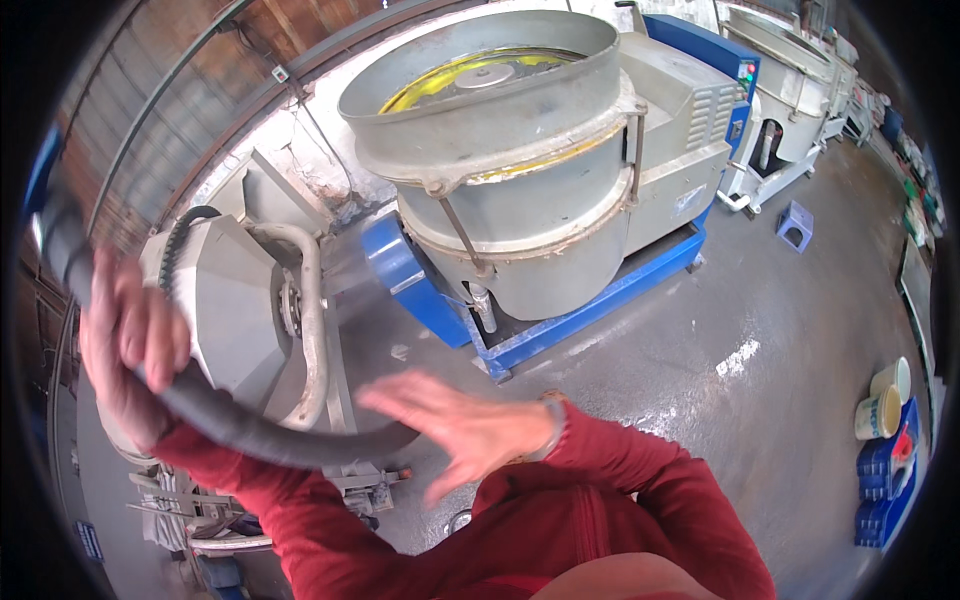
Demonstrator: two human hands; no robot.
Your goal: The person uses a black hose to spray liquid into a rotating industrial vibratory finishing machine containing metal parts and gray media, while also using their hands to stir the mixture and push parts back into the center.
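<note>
One dark hose (262, 436) runs through the curled left grip (130, 340); right grip (470, 425) spreads beside it.

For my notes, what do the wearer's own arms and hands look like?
Both sleeves are long and dark red. The left hand and right hand are ungloved. A band seems to circle the right wrist, its kind unclear.
</note>
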